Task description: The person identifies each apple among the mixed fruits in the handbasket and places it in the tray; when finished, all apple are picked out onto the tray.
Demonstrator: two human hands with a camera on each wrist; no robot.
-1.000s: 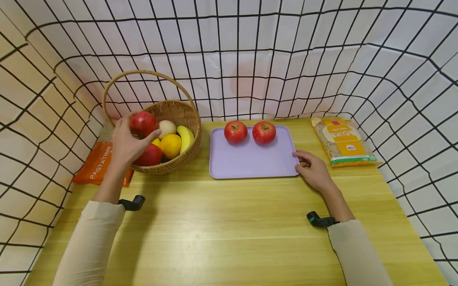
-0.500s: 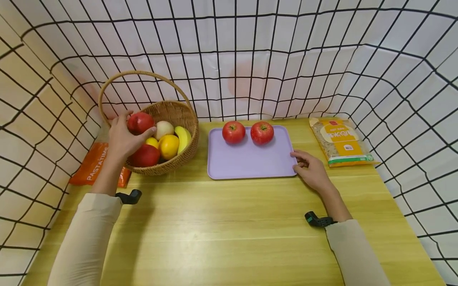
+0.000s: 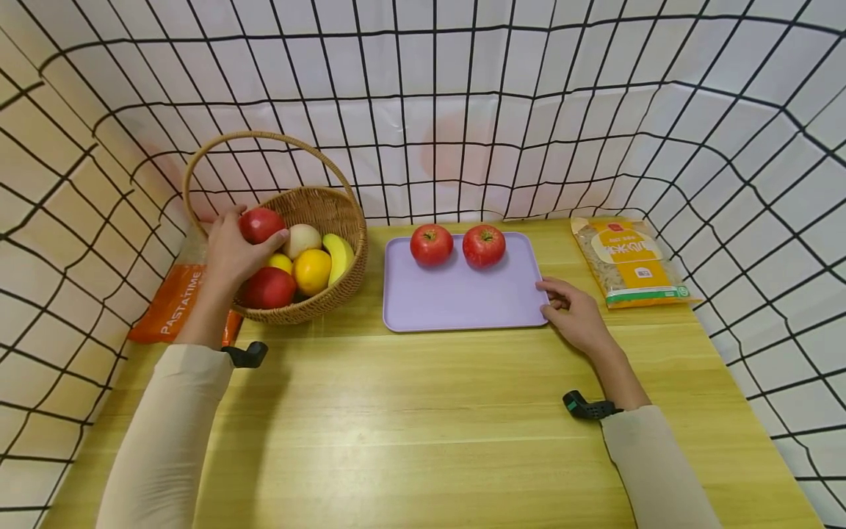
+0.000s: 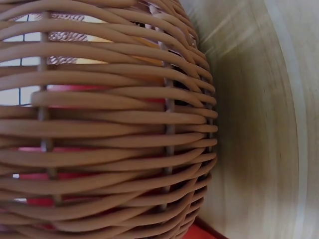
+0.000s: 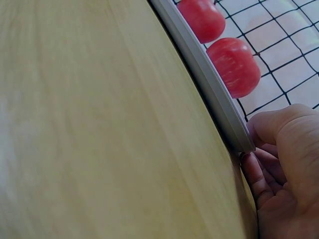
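Observation:
In the head view my left hand (image 3: 234,253) is over the left side of a wicker basket (image 3: 330,297), its thumb and fingers around a round red fruit (image 3: 261,225). Beside that fruit lie a pale round fruit (image 3: 303,241), a yellow-orange fruit (image 3: 312,271), a banana (image 3: 339,257) and another red fruit (image 3: 269,287). The left wrist view is filled by the basket's woven side (image 4: 109,129), so the hand is hidden there. At the right end of a lilac tray (image 3: 463,301), my right hand (image 3: 578,316) pinches the rim, thumb above and fingers below in the right wrist view.
Two red apples (image 3: 432,245) stand side by side along the tray's back. An orange pasta bag (image 3: 178,301) lies left of the basket, partly under my left arm. A yellow grain bag (image 3: 628,261) lies right of the tray. The basket's tall handle (image 3: 264,134) arches above the fruit.
My left wrist has shifted slightly to the right and away from me, with the red fruit moving a little along with it. My right hand stays on the tray rim.

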